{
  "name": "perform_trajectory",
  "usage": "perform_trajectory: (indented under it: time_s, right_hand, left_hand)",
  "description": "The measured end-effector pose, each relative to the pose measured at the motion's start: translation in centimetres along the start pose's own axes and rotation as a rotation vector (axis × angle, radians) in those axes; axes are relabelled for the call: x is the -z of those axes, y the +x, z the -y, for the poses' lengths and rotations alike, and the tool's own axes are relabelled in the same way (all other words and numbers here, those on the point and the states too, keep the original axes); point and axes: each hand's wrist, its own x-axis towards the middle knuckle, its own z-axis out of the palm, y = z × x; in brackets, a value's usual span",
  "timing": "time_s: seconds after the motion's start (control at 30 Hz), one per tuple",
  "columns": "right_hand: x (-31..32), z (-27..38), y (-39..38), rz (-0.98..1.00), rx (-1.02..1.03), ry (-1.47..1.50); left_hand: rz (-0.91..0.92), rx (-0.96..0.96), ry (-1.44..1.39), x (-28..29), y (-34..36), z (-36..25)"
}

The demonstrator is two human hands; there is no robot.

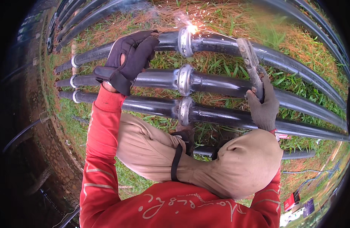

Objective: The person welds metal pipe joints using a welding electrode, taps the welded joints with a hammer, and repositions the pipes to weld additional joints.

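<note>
My right hand (pixel 267 108), in a grey knit glove, is wrapped around a worn welding electrode holder (pixel 251 62). A thin electrode (pixel 219 35) runs left from its jaws to a bright arc (pixel 192 29). The arc burns at the top of a metal collar (pixel 185 43) on the farthest black pipe (pixel 224 45), throwing sparks. My left hand (pixel 130 57), in a dark padded glove, is over that pipe, left of the collar. Its fingers are curled together, and what they hold, if anything, is hidden.
Nearer to me lie a middle pipe (pixel 220 83) and a near pipe (pixel 220 114), each with a similar collar. More black pipes (pixel 85 22) lie beyond. Grass and dry needles cover the ground. Blue cable (pixel 315 176) and a red box (pixel 289 202) lie at lower right.
</note>
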Motion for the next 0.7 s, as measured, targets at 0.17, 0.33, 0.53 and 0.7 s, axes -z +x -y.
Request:
perform_trajectory:
  time_s: [0.17,0.33,0.53,0.7]
  right_hand:
    - [0.1,0.1,0.1,-0.02,0.031,0.037]
    - [0.2,0.8,0.1,0.035,-0.033,0.043]
    - [-0.1,-0.4,0.1,0.017,0.03,0.011]
    - [-0.2,-1.1,0.4,-0.015,0.086,-0.076]
  left_hand:
    - [-0.019,-0.018,-0.072,0.0,-0.2,-0.1]
    - [-0.03,-0.005,-0.034,-0.1,-0.1,-0.2]
    - [-0.028,-0.023,-0.04,0.0,-0.1,-0.1]
    - [-0.027,-0.031,-0.08,-0.1,0.0,0.1]
